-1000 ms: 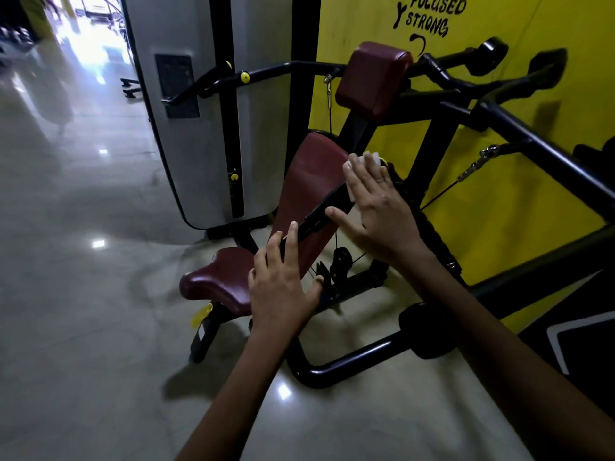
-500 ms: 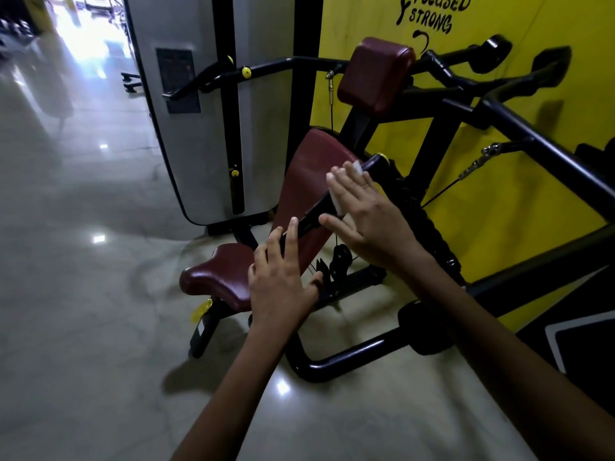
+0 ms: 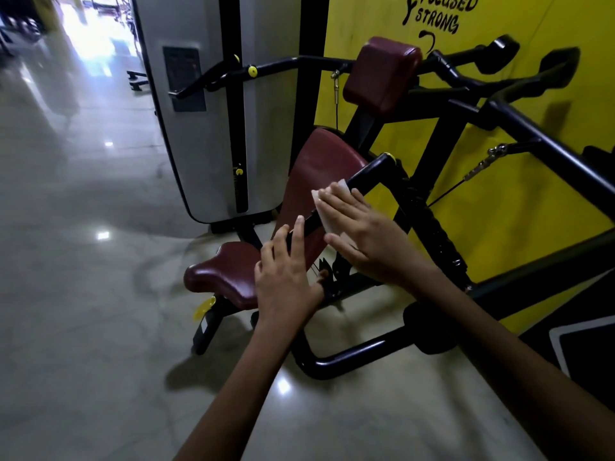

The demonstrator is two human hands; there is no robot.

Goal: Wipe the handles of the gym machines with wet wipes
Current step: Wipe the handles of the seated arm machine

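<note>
Near frame centre, the right hand (image 3: 364,232) presses a white wet wipe (image 3: 327,211) flat-fingered against the black cylindrical machine handle (image 3: 367,176). At seven o'clock of it, the left hand (image 3: 286,277) rests straight-fingered on the handle's lower end, before the maroon padded seat (image 3: 221,274).
</note>
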